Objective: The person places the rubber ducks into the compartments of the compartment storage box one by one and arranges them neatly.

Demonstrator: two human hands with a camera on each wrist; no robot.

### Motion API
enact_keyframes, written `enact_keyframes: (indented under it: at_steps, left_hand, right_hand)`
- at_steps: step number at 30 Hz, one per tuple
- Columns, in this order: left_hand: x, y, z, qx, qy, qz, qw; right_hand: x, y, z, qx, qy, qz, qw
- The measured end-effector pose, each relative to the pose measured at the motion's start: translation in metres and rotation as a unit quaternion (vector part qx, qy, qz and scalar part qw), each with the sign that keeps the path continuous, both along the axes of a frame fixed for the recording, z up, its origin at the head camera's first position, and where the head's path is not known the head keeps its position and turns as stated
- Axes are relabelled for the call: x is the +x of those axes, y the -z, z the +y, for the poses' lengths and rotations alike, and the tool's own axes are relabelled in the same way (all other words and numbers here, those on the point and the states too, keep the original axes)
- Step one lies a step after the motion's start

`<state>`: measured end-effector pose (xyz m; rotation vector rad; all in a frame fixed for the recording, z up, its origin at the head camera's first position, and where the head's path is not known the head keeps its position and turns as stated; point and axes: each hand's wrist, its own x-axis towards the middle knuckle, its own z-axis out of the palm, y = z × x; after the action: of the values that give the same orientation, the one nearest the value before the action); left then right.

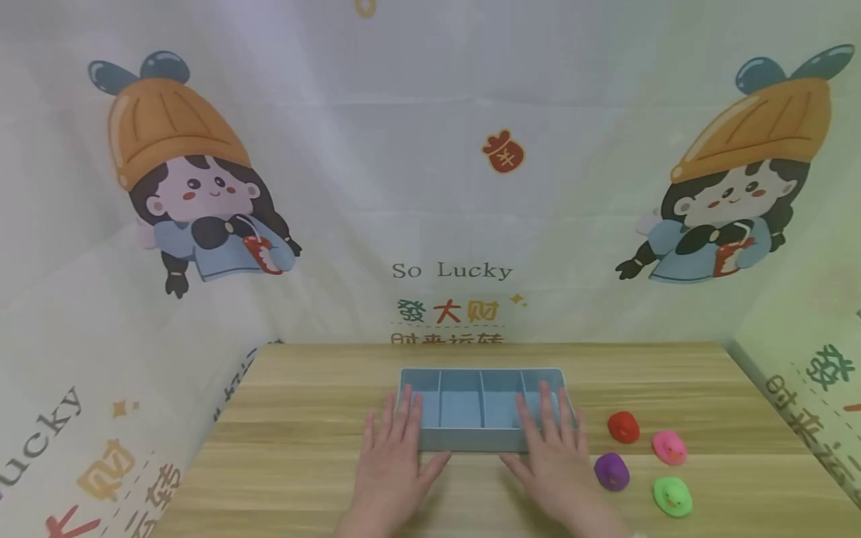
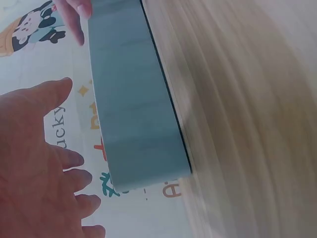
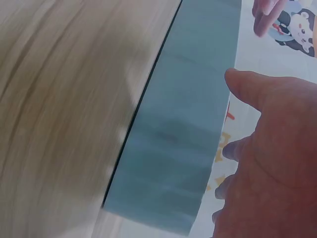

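A light blue box (image 1: 471,440) with several side-by-side compartments stands on the wooden table; its front wall (image 2: 133,99) fills much of both wrist views. My left hand (image 1: 397,463) is at the box's left end, fingers straight and spread, thumb pointing inward. Mirroring it, my right hand (image 1: 554,463) is at the right end with its fingers extended. Both wrist views show the palms apart from the front wall, and neither hand holds anything. To the right of my right hand lie small toy ducks: purple (image 1: 612,471), red (image 1: 624,427), pink (image 1: 670,447) and green (image 1: 673,496).
The wooden tabletop (image 1: 303,448) runs back to a pale printed cloth (image 1: 430,187), which hangs behind it and along both sides. Cartoon figures and lettering decorate the cloth.
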<state>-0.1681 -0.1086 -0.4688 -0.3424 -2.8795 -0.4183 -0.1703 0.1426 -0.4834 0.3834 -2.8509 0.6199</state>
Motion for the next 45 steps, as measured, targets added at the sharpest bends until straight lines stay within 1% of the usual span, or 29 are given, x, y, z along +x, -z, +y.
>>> enact_keyframes:
  at_steps: [5, 14, 18, 22, 27, 30, 33, 36, 39, 41, 45]
  left_hand:
    - [-0.001, 0.0, -0.005, -0.004, -0.011, -0.012, 0.9999]
    - [-0.004, 0.002, -0.014, 0.008, -0.021, -0.005, 0.9997]
    - [-0.007, 0.003, -0.018, 0.012, -0.026, -0.003, 0.9996]
    - [-0.009, 0.002, -0.022, 0.018, -0.028, -0.002, 0.9994]
    - [-0.013, -0.001, -0.028, 0.022, -0.024, 0.002, 0.9995]
    - [-0.014, -0.002, -0.032, 0.027, -0.018, 0.01, 0.9994]
    - [-0.016, -0.002, -0.038, 0.04, -0.012, 0.032, 0.9986]
    - [-0.019, 0.0, -0.044, 0.064, -0.012, 0.048, 0.9967]
    - [-0.023, 0.002, -0.049, 0.087, -0.014, 0.041, 0.9953]
    - [-0.026, 0.004, -0.052, 0.106, -0.012, 0.026, 0.9939]
    - [-0.03, 0.006, -0.058, 0.134, -0.003, 0.002, 0.9909]
  right_hand:
    - [0.0, 0.003, 0.012, 0.016, 0.012, -0.001, 1.0]
    - [0.002, -0.002, 0.032, 0.043, 0.032, -0.015, 0.998]
    - [0.001, -0.003, 0.04, 0.052, 0.038, -0.004, 0.998]
    - [0.001, -0.004, 0.047, 0.054, 0.04, 0.005, 0.998]
    - [0.003, -0.005, 0.056, 0.045, 0.039, 0.001, 0.998]
    - [0.005, -0.005, 0.061, 0.052, 0.035, 0.016, 0.998]
    - [0.007, -0.006, 0.069, 0.063, 0.029, 0.041, 0.997]
    - [0.008, -0.007, 0.077, 0.066, 0.027, 0.068, 0.995]
    - [0.009, -0.007, 0.084, 0.064, 0.027, 0.096, 0.993]
    - [0.009, -0.007, 0.089, 0.069, 0.026, 0.11, 0.991]
    - [0.009, -0.005, 0.1, 0.077, 0.025, 0.113, 0.99]
